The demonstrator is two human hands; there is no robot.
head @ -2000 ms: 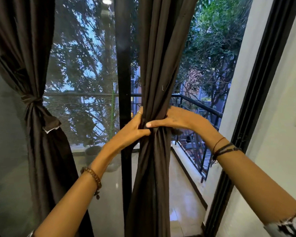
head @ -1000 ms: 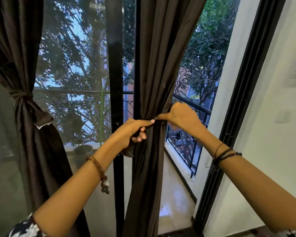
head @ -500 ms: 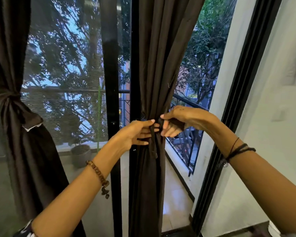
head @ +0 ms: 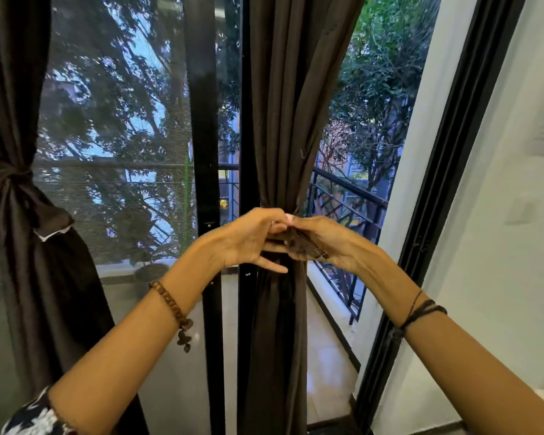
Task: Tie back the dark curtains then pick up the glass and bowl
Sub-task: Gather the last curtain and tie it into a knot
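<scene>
A dark brown curtain [head: 289, 105] hangs in the middle of the window, gathered at waist height. My left hand [head: 248, 240] and my right hand [head: 330, 243] meet in front of the gathered part, fingertips touching. Both pinch the dark fabric tie [head: 299, 243] that goes round the curtain. A second dark curtain [head: 22, 152] at the far left is bound with a knotted tie [head: 10, 178]. No glass or bowl is in view.
A black door frame post [head: 201, 152] stands just left of the middle curtain. Behind the mesh screen are a balcony with a black railing [head: 349, 196] and a plant pot [head: 153, 273]. A white wall [head: 509, 246] and black frame rise on the right.
Both hands have come together in front of the curtain and now hold the tie ends between them. The view has shifted slightly.
</scene>
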